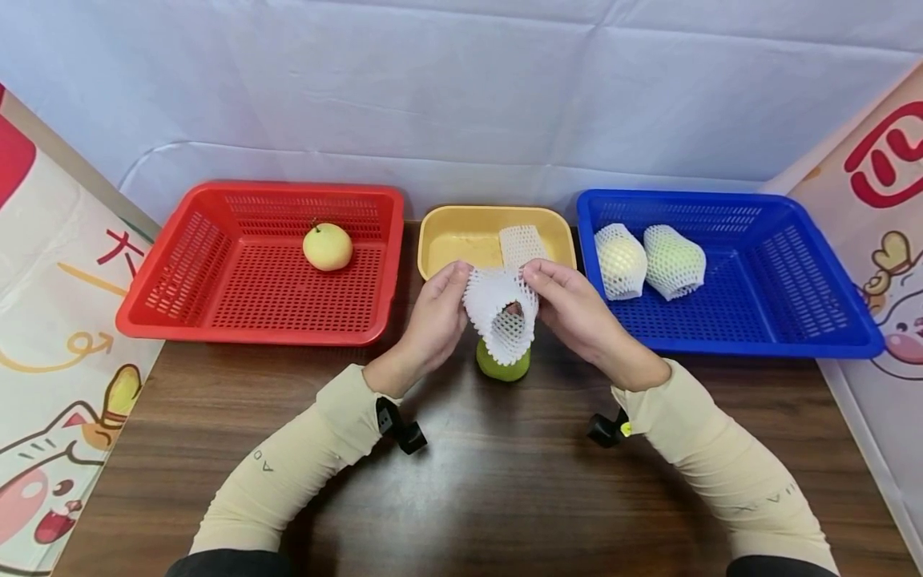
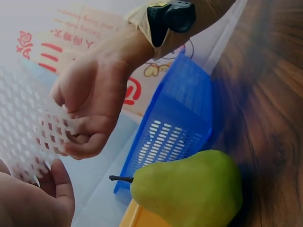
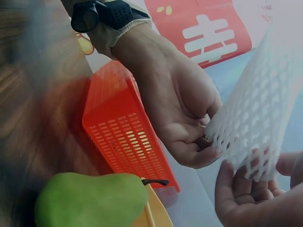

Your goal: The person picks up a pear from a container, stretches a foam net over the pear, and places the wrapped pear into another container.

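A white foam net sleeve [image 1: 497, 300] is stretched between both hands, its mouth spread wide. My left hand [image 1: 438, 315] pinches one side of it, while my right hand [image 1: 577, 308] pinches the other. Right below the sleeve a green pear [image 2: 189, 189] stands upright on the table, stem up; the head view shows only its lower part, the rest hidden behind the netting. From the right wrist view the sleeve hangs above and to the side of the pear, apart from it.
The red basket [image 1: 259, 332] at left holds a yellow pear [image 1: 328, 247]. Behind my hands, a yellow tray [image 1: 454, 240] contains another foam net [image 1: 522, 244]. In the blue basket [image 1: 764, 340] at right lie two net-wrapped fruits, one yellowish [image 1: 622, 260], one greenish [image 1: 674, 260].
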The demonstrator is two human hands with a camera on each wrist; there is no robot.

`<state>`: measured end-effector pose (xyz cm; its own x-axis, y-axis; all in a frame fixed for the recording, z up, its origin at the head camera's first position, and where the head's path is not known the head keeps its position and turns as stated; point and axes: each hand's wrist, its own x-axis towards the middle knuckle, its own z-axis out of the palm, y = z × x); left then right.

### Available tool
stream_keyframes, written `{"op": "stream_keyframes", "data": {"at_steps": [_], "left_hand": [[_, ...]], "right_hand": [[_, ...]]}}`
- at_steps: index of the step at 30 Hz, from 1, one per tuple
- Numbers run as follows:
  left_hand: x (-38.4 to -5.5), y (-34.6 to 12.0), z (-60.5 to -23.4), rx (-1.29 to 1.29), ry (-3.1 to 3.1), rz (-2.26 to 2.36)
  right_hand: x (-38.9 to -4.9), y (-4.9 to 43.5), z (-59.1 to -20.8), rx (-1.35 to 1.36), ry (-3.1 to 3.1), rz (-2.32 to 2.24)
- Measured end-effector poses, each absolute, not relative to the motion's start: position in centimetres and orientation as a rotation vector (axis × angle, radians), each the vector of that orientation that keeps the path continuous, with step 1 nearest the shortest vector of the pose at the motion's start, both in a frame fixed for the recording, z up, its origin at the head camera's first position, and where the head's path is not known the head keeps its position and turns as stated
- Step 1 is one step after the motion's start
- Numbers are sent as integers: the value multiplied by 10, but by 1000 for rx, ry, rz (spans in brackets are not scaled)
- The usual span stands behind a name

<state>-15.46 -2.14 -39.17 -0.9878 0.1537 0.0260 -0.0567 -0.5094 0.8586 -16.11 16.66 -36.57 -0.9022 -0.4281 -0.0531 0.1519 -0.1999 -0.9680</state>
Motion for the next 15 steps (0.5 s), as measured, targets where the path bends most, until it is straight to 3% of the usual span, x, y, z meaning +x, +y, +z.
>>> {"op": "stream_keyframes", "data": {"at_steps": [15], "left_hand": [[-137,-14,-403,173,1911,2493]], "right_hand": [[-155,160,-374,-156,1802,-2165]]}}
